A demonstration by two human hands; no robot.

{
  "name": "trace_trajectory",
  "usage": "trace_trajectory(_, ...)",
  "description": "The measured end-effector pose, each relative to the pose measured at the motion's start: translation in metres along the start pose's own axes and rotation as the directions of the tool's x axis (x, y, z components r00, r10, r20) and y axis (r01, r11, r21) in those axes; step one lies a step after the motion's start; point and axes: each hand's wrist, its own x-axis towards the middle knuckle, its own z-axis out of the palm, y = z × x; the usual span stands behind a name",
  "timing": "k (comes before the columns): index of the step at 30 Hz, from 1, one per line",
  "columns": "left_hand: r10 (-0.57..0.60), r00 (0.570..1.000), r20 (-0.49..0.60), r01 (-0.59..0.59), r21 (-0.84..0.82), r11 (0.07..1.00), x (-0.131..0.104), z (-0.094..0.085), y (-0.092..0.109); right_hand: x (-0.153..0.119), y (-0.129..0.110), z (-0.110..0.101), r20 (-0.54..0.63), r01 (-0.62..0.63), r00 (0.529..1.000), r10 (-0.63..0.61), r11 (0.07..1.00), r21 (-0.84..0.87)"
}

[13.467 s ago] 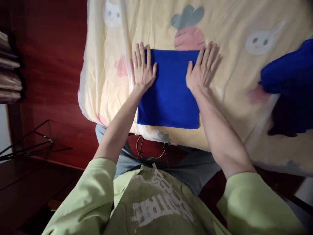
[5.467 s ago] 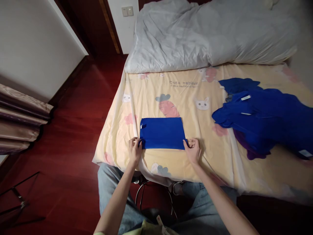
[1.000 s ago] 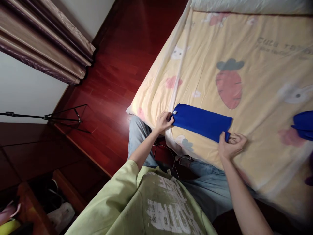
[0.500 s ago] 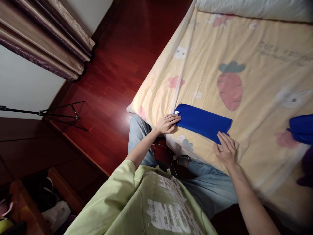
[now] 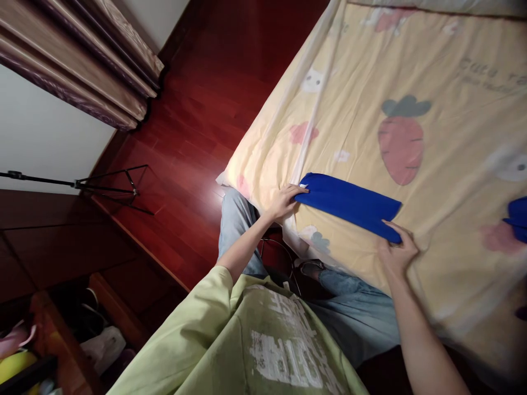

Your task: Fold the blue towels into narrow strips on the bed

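A folded blue cloth lies as a long strip on the yellow printed bedsheet, close to the bed's near edge. My left hand grips its left end, fingertips on top beside a small white tag and the thumb out of sight. At the lower right corner my right hand pinches the cloth between fingers and thumb, and that corner is slightly raised.
Another blue item lies at the right edge of the bed. A black tripod stands on the red wooden floor at the left, below the curtains. An open drawer with assorted things is at the lower left.
My right hand has gone from lying flat on the cloth's corner to pinching it. My left hand's fingers have curled around the left end. The view has shifted slightly.
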Motion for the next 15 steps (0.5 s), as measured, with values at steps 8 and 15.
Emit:
trace_trajectory(8,-0.216,0.966,-0.145,0.213,-0.035,0.976,0.006,0.004,0.002,0.003,0.015,0.004,-0.076,-0.312,0.943,0.323,0.942,0.122)
trace_trajectory(15,-0.301,0.937,-0.178,0.307,0.005,0.952,0.018,0.006,0.005,0.007,0.024,0.006,-0.075,-0.326,0.94,0.332,0.942,0.084)
